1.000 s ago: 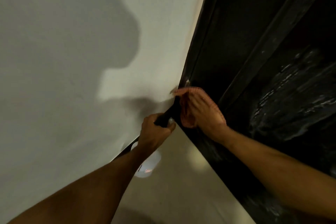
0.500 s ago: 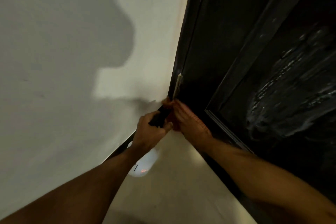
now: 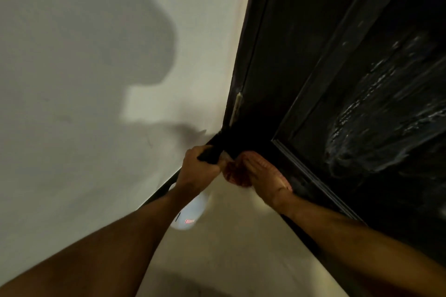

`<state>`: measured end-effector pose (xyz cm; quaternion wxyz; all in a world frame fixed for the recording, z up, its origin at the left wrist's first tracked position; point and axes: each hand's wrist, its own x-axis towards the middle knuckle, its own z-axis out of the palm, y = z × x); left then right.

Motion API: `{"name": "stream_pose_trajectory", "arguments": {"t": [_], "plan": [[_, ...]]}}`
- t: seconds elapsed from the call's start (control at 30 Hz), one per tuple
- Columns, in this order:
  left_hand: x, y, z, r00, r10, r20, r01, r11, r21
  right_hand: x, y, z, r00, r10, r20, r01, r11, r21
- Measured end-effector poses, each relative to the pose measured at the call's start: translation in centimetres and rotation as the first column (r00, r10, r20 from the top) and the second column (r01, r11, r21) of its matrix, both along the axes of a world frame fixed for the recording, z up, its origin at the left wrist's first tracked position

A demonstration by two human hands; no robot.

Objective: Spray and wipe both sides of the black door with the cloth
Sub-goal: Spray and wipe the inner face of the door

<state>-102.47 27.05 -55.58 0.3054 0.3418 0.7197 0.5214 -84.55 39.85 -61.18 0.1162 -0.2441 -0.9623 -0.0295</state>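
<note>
The right hand (image 3: 263, 176) presses the cloth (image 3: 237, 175) flat-fingered on the black door (image 3: 313, 55); the left hand (image 3: 196, 171) beside it grips the spray bottle (image 3: 193, 212). It looks mid-wipe, and the wet streaks (image 3: 386, 113) up-right likely come next.

Black door (image 3: 313, 55) streaked wet; reddish cloth (image 3: 237, 173) bunched against its lower edge; spray bottle (image 3: 193, 212) beside.

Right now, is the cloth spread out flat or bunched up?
Bunched up: the cloth is a crumpled wad pressed by the right hand against the black door's bottom corner.
</note>
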Motion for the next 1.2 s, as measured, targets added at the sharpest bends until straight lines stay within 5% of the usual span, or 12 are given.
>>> {"name": "stream_pose_trajectory", "arguments": {"t": [0.03,0.07,0.13,0.23,0.33,0.43,0.53,0.7,0.77,0.9,1.07,1.2], "plan": [[-0.2,0.2,0.1,1.0,-0.002,0.007,0.002,1.0,-0.008,-0.5,0.6,0.2,0.975,-0.002,0.223,-0.08,0.93,0.358],[-0.1,-0.1,-0.2,1.0,-0.002,0.008,0.002,1.0,-0.017,-0.7,0.2,1.0,0.962,0.052,0.269,-0.175,0.871,0.46],[0.3,-0.4,-0.3,1.0,-0.007,0.011,0.007,1.0,-0.016,-0.8,0.0,1.9,0.963,-0.06,0.262,-0.014,0.962,0.274],[1.2,-0.9,0.2,0.999,-0.041,0.018,0.04,0.999,0.023,2.8,-1.4,2.0,0.842,-0.082,0.532,-0.053,0.971,0.233],[2.0,-0.9,3.5,0.997,-0.073,0.023,0.07,0.993,0.099,5.4,-3.0,5.2,0.92,-0.246,0.304,0.083,0.882,0.464],[3.2,-1.2,6.4,0.998,-0.057,0.035,0.052,0.989,0.14,5.7,-2.0,9.4,0.943,-0.174,0.285,0.034,0.899,0.436],[4.9,-1.5,9.5,0.997,-0.051,0.056,0.043,0.99,0.131,6.6,-2.8,14.5,0.922,-0.3,0.244,0.139,0.846,0.515],[7.2,-3.2,14.1,0.997,-0.055,0.061,0.044,0.985,0.166,11.7,-5.9,15.5,0.74,-0.249,0.624,-0.088,0.885,0.458],[8.8,-4.5,15.4,0.995,-0.081,0.056,0.07,0.98,0.185,15.1,-7.5,17.8,0.799,-0.275,0.535,-0.017,0.878,0.477],[12.3,-5.8,19.7,0.987,-0.16,-0.004,0.156,0.957,0.243,20.0,-10.0,24.9,0.886,-0.447,0.122,0.334,0.799,0.5],[16.3,-5.9,23.8,0.98,-0.195,0.034,0.178,0.943,0.28,20.6,-11.3,30.0,0.855,-0.484,0.188,0.341,0.797,0.499],[17.7,-6.1,26.7,0.974,-0.221,0.041,0.196,0.923,0.331,21.4,-11.0,35.2,0.804,-0.585,-0.104,0.545,0.656,0.522]]}}
